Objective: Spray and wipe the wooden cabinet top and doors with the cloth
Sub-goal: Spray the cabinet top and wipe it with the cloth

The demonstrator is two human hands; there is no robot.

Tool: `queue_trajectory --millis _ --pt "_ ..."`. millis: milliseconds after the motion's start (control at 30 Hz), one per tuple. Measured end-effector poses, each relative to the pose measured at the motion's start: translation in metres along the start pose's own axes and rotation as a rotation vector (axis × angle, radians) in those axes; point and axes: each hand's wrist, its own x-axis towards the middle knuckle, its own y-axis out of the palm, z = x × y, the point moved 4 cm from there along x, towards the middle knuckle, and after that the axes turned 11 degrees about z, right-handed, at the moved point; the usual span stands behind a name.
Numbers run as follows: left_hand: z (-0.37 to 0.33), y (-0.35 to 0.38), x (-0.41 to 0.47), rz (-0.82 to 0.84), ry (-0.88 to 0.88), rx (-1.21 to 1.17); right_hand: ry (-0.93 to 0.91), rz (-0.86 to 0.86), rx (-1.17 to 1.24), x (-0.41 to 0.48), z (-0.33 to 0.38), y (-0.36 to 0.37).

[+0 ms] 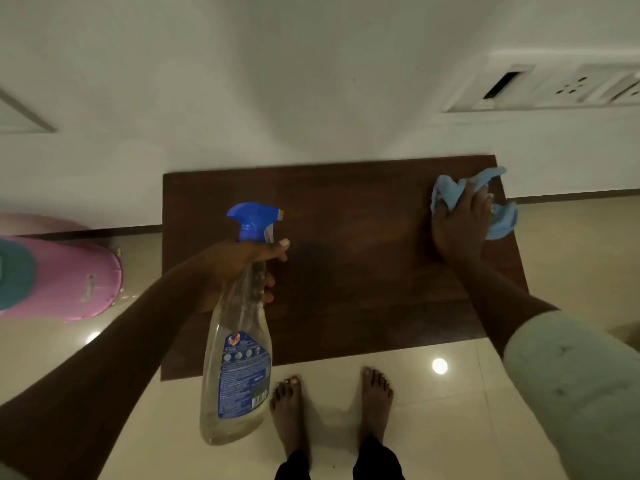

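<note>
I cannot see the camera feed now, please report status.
Left hand grips spray bottle above cabinet top. Right hand presses blue cloth at far right corner. Nothing in way.

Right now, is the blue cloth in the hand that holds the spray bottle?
No, the left hand holds the spray bottle, while the right hand presses the blue cloth on the cabinet top.

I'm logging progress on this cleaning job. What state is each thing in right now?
spray bottle: held upright in the left hand, nearly empty
cloth: bunched under the right hand, pressed on the cabinet top
cabinet top: bare wood, cloth at its far right corner
pink tub: on the floor, left of the cabinet
</note>
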Motion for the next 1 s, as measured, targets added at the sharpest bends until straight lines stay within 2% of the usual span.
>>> queue_trajectory --millis 100,200,267,333,367,400,467,533,600,667,767,833,900,967,1000 --pt "0.006 0.000 -0.004 0.027 -0.012 -0.015 -0.253 0.038 -0.032 -0.029 0.094 0.038" --pt "0.002 0.008 -0.010 0.039 0.010 -0.019 -0.552 0.154 -0.048 -0.093 0.173 0.084" --pt "-0.001 0.009 -0.015 0.040 0.028 -0.040 -0.759 0.257 -0.070 -0.125 0.188 0.095" --pt "-0.004 0.005 -0.021 0.044 0.030 -0.034 -0.893 0.244 -0.178 -0.124 0.167 0.088" --pt "-0.003 0.002 -0.023 0.038 0.023 -0.030 -0.864 0.188 -0.235 -0.112 0.148 0.080" --pt "-0.002 -0.001 -0.024 0.028 0.016 -0.028 -0.755 0.106 -0.277 -0.096 0.125 0.068" --pt "0.005 -0.009 -0.030 0.006 0.008 -0.046 -0.344 -0.041 -0.220 -0.067 0.070 0.040" --pt "0.013 -0.014 -0.035 0.006 0.016 -0.073 0.034 -0.063 -0.031 -0.052 0.038 0.022" --pt "0.022 -0.023 -0.042 -0.017 0.041 -0.108 0.112 -0.053 0.047 -0.051 0.060 0.030" --pt "0.030 -0.031 -0.050 -0.035 0.070 -0.176 -0.013 -0.010 0.036 -0.061 0.116 0.050" --pt "0.037 -0.040 -0.061 -0.027 0.107 -0.236 -0.404 0.127 -0.006 -0.096 0.218 0.088" --pt "0.039 -0.045 -0.070 -0.032 0.116 -0.237 -0.575 0.208 -0.004 -0.135 0.264 0.108" --pt "0.038 -0.049 -0.077 -0.021 0.127 -0.208 -0.662 0.248 0.020 -0.185 0.279 0.118" --pt "0.037 -0.049 -0.081 -0.010 0.136 -0.165 -0.759 0.281 0.105 -0.239 0.270 0.130" --pt "0.035 -0.047 -0.080 0.001 0.133 -0.149 -0.816 0.306 0.070 -0.263 0.261 0.137"
